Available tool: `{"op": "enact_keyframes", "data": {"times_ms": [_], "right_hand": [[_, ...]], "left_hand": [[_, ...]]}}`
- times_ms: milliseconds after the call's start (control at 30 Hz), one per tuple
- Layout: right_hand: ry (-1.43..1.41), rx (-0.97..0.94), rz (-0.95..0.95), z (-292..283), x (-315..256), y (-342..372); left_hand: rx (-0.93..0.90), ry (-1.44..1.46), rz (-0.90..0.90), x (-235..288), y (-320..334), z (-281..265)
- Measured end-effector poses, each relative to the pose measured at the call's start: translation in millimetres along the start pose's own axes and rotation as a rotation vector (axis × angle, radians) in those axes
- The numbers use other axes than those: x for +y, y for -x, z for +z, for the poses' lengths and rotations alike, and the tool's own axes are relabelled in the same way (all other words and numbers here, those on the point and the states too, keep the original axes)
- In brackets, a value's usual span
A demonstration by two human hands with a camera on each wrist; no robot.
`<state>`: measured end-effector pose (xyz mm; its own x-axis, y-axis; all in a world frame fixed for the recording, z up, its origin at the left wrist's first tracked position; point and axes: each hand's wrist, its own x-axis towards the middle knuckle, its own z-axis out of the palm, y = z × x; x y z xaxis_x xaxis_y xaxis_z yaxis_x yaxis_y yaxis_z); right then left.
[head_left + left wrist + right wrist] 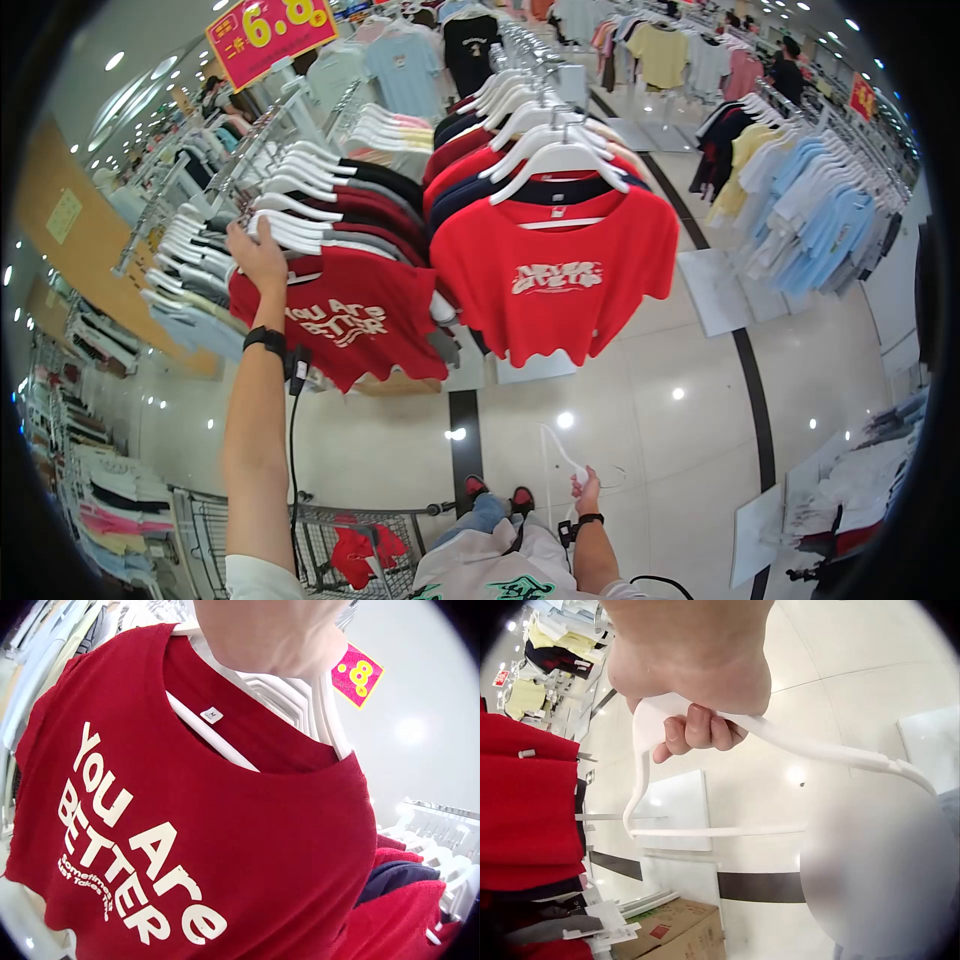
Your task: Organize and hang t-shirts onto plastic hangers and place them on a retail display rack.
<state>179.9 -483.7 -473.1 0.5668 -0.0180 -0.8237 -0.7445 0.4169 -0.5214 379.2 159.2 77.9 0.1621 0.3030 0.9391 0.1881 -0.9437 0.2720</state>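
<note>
My left hand (258, 258) grips the top of a white hanger (336, 720) on the rack. From that hanger hangs a dark red T-shirt (255, 825) with "You Are BETTER" printed in white and a size label at its neck. The wrist hides most of the left fingers in the left wrist view. Low at my right side, my right hand (587, 490) holds a bare white hanger (817, 744). Its fingers (697, 731) curl round the hanger's middle.
A bright red T-shirt (560, 300) faces me on the neighbouring rack, right of the dark red one. A shopping cart (315, 540) with red cloth (365, 555) stands at my left. Under the racks is a cardboard box (671, 930). A price sign (270, 35) rises above the left rack.
</note>
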Motion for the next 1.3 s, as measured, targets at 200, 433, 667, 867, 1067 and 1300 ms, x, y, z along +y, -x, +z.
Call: {"op": "enact_keyframes", "data": {"times_ms": [200,433,667,867,1067,1300], "right_hand": [[-0.089,0.065,-0.06,1.0,-27.8,-15.0],[-0.389,-0.222,-0.195,37.4,-81.1,-1.8],[-0.284,-0.063,0.236,42.1,62.1,11.6],[-0.031,-0.031,0.112,95.3,9.1,14.6],[0.147,-0.164,0.061,142.9,-19.9,31.7],[0.292,-0.107,0.304,171.7,56.6,28.3]], "left_hand": [[-0.005,0.045,-0.003,5.4,0.7,2.7],[0.018,0.039,-0.038,26.2,-1.7,1.3],[-0.099,0.124,-0.089,34.5,-8.1,-20.0],[-0.217,0.341,-0.035,-23.0,49.6,-144.1],[-0.218,0.577,-1.122,-190.5,342.8,-318.1],[-0.114,0.228,-1.48,-219.0,525.8,-549.4]]}}
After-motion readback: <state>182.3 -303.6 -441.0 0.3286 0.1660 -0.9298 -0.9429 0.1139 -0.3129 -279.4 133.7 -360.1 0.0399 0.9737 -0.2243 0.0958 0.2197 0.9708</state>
